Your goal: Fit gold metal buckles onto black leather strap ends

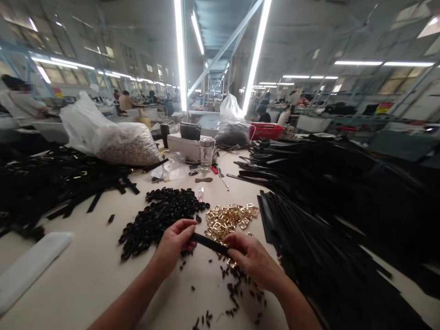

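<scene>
A short black strap (210, 244) is stretched between my two hands above the table. My left hand (177, 238) pinches its left end, and my right hand (245, 252) grips the other end. Just beyond the strap lies a heap of gold metal buckles (225, 220). To the left of them, near my left fingers, is a mound of small black loops (161, 215). Tiny black pieces (237, 284) are scattered on the table below my right hand. Whether my right fingers also hold a buckle, I cannot tell.
Long black straps (292, 229) cover the right side; more finished-looking straps with buckles (62, 183) pile up at left. A white plastic piece (32, 268) lies front left. Behind stand a filled plastic bag (127, 142), a glass bottle (206, 153) and a red basket (266, 130). People work farther off.
</scene>
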Available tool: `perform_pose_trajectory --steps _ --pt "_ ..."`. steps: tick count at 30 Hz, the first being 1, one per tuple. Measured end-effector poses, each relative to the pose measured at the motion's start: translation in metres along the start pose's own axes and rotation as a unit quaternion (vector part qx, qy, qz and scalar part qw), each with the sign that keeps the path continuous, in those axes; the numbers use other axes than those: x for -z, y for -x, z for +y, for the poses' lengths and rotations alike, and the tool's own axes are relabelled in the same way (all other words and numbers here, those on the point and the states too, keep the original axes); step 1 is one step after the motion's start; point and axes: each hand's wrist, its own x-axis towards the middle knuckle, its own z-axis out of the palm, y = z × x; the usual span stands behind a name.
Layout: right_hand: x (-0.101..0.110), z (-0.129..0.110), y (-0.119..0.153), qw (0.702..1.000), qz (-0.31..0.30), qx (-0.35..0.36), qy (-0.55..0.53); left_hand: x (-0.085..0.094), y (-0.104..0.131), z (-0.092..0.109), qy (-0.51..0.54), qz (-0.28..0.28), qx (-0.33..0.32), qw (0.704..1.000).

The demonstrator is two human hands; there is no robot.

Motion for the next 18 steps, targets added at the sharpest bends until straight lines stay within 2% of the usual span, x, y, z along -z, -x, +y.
perform_pose_trajectory --steps 3,5,9,13,18 --pt "-0.013 -0.001 -0.001 0.990 0.057 0.030 0.125 -0.006 0.002 -0.006 -0.010 -0.011 0.017 1.000" --pt "-0.023 -0.003 -0.002 0.982 0.094 0.051 0.158 -0.010 0.005 -0.011 -0.010 -0.022 0.025 0.999" --pt "-0.036 -0.002 -0.004 0.972 0.135 0.092 0.170 -0.016 0.009 -0.016 -0.006 -0.047 0.044 0.998" --pt "-0.035 0.002 -0.005 0.961 0.151 0.135 0.187 -0.015 0.011 -0.018 0.002 -0.074 0.073 0.995" --pt "-0.035 0.003 -0.006 0.958 0.159 0.136 0.194 -0.016 0.012 -0.018 0.015 -0.080 0.058 0.995"
